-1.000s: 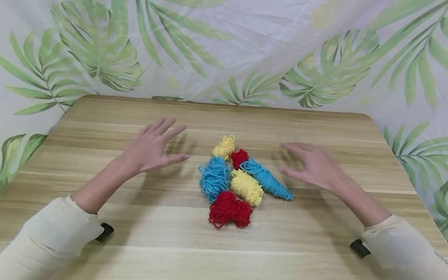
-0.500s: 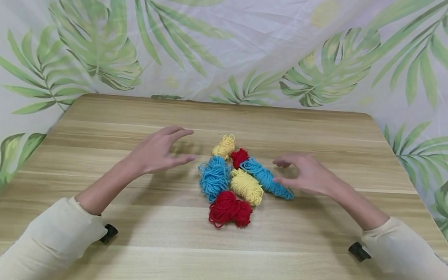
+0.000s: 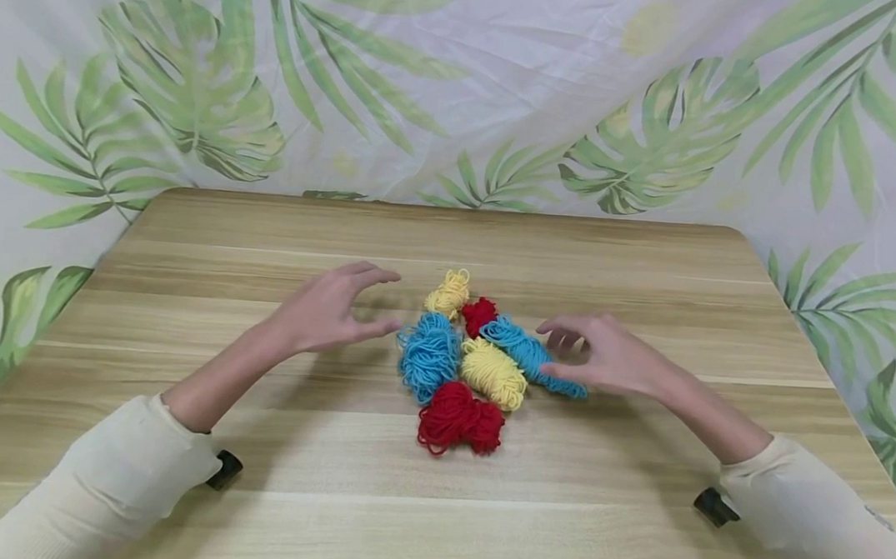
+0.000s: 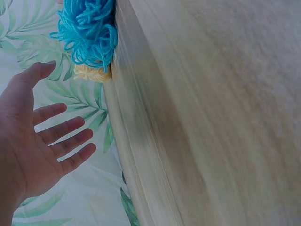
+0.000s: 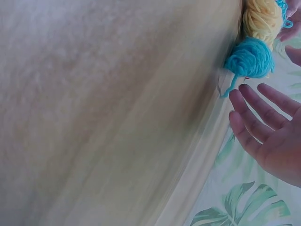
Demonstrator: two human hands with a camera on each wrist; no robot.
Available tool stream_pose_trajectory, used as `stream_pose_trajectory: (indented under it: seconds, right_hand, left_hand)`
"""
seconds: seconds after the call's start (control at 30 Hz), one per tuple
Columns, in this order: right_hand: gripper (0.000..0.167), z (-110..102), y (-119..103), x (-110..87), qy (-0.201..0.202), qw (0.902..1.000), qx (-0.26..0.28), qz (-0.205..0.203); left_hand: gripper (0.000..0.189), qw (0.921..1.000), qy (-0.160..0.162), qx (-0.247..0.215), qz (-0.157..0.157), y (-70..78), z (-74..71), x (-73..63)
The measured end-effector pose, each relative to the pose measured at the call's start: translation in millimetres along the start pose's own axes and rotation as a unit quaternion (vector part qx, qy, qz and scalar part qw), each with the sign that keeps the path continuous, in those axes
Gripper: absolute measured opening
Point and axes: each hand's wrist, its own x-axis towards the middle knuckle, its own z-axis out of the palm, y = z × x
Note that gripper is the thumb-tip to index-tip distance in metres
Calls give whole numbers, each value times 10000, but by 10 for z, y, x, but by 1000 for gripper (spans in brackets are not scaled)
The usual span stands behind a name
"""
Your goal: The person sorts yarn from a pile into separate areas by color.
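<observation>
Several skeins of yarn lie bunched together mid-table. A loose blue skein (image 3: 428,358) sits on the left, with a small yellow skein (image 3: 448,294) behind it. To the right are a small red skein (image 3: 480,317) and a long blue skein (image 3: 523,349). A larger yellow skein (image 3: 492,373) lies in the middle, and a red skein (image 3: 460,419) in front. My left hand (image 3: 330,308) hovers just left of the loose blue skein, fingers spread and holding nothing. Over the long blue skein's right end is my right hand (image 3: 602,353), its fingers loosely bent and nothing in them.
The wood-grain table (image 3: 319,491) reaches back to a hanging leaf-print cloth (image 3: 502,82). Small black pieces stick out under both cream sleeves (image 3: 124,465).
Both hands have moved inward toward the yarn and slightly lower, and their fingers have bent a little more. The skeins have stayed in place.
</observation>
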Motion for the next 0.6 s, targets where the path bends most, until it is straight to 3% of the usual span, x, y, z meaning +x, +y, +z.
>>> stream_pose_trajectory:
  seconds: [0.33, 0.6]
  right_hand:
    - [45, 53, -18, 5, -43, 9994, 332, 34]
    - [41, 82, -9, 14, -18, 9994, 341, 22]
  left_hand:
    - [66, 9987, 13, -358, 364, 75, 24, 24]
    - [65, 9949, -161, -783, 609, 128, 70, 50]
